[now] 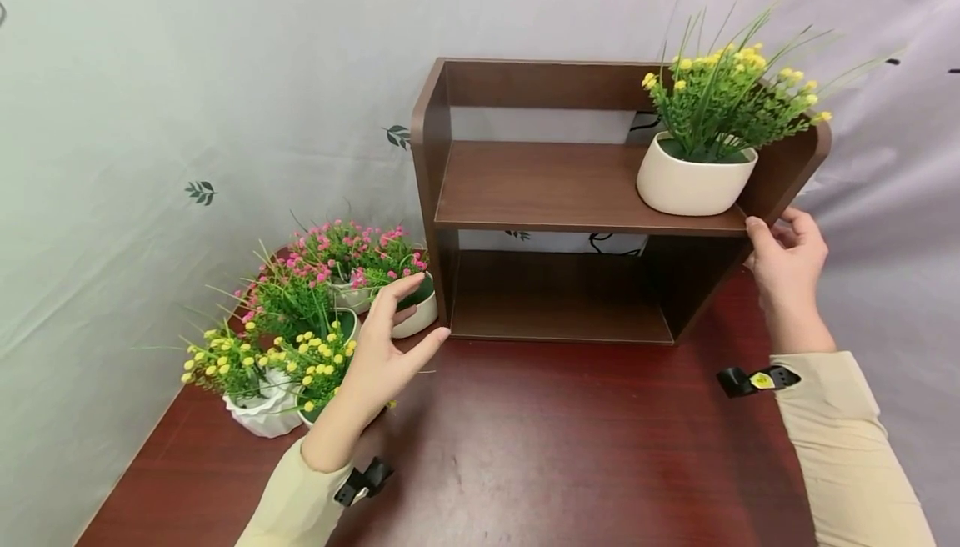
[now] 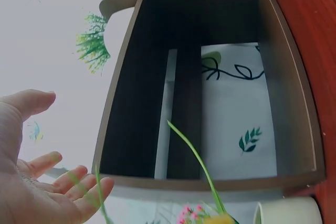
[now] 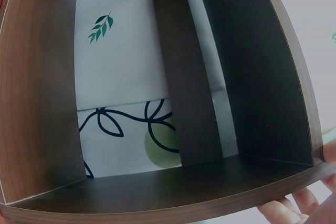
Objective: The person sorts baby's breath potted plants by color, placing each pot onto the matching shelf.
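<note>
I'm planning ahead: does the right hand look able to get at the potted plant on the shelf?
Probably, yes: the right hand grips the shelf near the potted plant, and its front looks unblocked.

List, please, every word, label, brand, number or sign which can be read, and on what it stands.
No readable text.
Yellow label on the right wrist's black device: too small to read.
Left wrist's black device: pale mark, too small to identify.
Backdrop: drawings, no letters visible.
Brown shelf, white pot on it: no writing visible.
</note>
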Demonstrator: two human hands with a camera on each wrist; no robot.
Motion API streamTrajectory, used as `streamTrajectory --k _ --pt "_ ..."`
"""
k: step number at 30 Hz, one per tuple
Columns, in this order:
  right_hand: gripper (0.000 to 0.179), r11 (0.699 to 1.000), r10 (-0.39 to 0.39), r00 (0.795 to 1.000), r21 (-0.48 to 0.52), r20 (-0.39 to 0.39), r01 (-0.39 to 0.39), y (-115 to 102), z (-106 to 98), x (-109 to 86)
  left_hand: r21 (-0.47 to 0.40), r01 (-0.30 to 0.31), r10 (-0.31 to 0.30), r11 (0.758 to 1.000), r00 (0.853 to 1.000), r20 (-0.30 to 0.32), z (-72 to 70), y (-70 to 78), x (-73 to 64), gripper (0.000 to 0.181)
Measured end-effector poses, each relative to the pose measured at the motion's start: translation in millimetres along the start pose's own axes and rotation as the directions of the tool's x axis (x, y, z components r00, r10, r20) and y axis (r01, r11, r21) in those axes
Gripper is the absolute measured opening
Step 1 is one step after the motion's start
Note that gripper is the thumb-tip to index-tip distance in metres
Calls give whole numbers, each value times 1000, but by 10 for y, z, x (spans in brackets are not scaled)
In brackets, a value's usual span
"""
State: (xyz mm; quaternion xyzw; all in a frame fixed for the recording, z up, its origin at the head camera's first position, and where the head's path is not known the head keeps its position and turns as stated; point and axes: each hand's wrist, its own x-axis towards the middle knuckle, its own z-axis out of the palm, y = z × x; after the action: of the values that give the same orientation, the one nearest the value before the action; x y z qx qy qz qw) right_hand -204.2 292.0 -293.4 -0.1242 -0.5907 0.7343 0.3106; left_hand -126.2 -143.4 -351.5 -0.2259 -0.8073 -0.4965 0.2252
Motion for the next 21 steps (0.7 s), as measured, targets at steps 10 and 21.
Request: streamTrajectory --k 10,21 --pt "17 1000 14 1000 7 -1 -14 12 3 15 9 -1 1 1000 997 -75 -154 -78 -217 69" --pt "18 999 37 999 24 -6 -37 7 9 13 -60 -147 135 987 977 -168 -342 -61 -398 63"
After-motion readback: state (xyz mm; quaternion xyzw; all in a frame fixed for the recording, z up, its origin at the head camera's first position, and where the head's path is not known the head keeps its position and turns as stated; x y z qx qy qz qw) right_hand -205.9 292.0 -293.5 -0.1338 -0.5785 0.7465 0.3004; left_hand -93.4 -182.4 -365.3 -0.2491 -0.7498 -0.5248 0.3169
